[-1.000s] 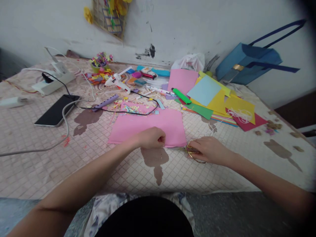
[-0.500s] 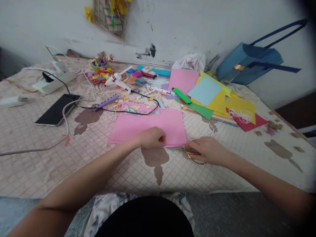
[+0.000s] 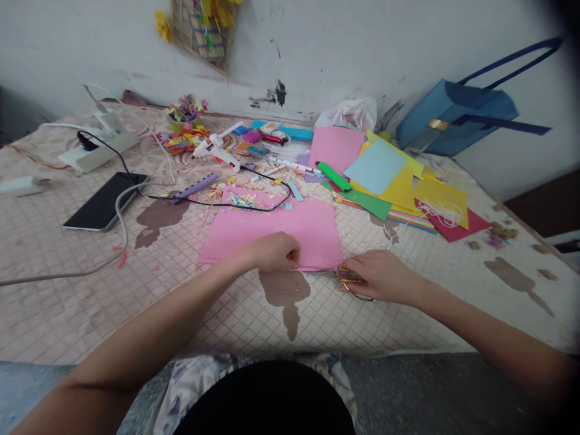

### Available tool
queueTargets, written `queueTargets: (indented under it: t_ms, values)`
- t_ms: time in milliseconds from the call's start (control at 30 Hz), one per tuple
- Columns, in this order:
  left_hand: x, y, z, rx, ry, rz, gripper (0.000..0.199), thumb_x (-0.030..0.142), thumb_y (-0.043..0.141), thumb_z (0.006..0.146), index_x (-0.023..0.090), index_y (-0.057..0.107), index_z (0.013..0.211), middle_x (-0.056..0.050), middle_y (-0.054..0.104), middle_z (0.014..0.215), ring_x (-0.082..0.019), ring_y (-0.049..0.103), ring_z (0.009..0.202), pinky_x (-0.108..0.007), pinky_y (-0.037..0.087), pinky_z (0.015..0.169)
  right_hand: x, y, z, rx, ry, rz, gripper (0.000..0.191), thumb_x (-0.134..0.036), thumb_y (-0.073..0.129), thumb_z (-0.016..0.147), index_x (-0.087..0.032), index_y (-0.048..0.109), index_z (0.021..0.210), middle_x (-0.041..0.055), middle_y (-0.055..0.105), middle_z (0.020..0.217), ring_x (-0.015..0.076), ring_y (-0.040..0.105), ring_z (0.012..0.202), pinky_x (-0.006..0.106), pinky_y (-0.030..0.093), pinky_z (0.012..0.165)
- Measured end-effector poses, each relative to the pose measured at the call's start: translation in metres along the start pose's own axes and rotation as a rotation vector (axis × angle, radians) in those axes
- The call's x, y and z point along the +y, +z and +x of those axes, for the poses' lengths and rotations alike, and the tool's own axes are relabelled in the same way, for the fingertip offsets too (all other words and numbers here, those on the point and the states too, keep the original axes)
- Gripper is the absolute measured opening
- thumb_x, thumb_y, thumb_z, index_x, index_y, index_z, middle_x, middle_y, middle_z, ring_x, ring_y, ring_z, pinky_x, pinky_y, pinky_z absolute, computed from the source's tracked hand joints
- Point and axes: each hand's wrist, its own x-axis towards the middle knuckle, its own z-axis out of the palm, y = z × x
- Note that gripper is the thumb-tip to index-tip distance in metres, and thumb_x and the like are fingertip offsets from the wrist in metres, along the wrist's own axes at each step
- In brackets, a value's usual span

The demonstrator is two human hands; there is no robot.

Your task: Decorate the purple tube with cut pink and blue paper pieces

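Observation:
A pink sheet lies flat on the patterned tablecloth in front of me. My left hand rests on its near edge with the fingers curled closed; whether they pinch anything is hidden. At the sheet's near right corner, my right hand is wrapped round gold-handled scissors, whose loop shows below the fingers. The blades point left along the sheet's near edge and are hard to make out. Small paper scraps cover the sheet's upper left part.
A black cable crosses the scraps from a glue gun. A phone and power strip are left. Coloured papers, a green marker and a blue bag stand or lie at the right.
My left hand has shifted very slightly left along the pink sheet. My right hand and the scissors have barely moved.

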Motion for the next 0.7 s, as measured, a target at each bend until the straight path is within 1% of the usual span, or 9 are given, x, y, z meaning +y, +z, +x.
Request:
queueTargets:
  t_ms: [233,467,700]
  values:
    - [0.0013,0.0002,0.0008,0.008,0.004,0.006,0.013,0.020,0.052,0.069,0.014,0.062,0.074,-0.003,0.064,0.076,-0.011,0.053,0.064,-0.020,0.035,0.055,-0.0005,0.0036,0.0036,0.032,-0.021,-0.021,0.027,-0.042,0.047,0.085,-0.017,0.057,0.088,0.0033,0.066,0.074,0.0175,0.059,0.065,0.027,0.031,0.055]
    - [0.0004,0.0005,0.0013,0.005,0.006,-0.001,0.012,0.019,0.052,0.069,0.014,0.062,0.074,-0.002,0.064,0.076,-0.011,0.053,0.064,-0.020,0.035,0.055,0.0027,0.0084,0.0040,0.050,-0.048,-0.021,0.030,-0.044,0.044,0.086,-0.017,0.057,0.088,0.0030,0.066,0.072,0.0165,0.059,0.063,0.026,0.032,0.054]
    - [0.0015,-0.0005,0.0007,-0.002,0.010,0.007,0.011,0.019,0.052,0.069,0.014,0.061,0.073,-0.002,0.063,0.075,-0.012,0.053,0.065,-0.020,0.036,0.056,0.0013,0.0029,0.0057,0.048,-0.045,-0.017,0.027,-0.041,0.046,0.085,-0.017,0.057,0.089,0.0029,0.065,0.070,0.0162,0.058,0.062,0.026,0.030,0.053]
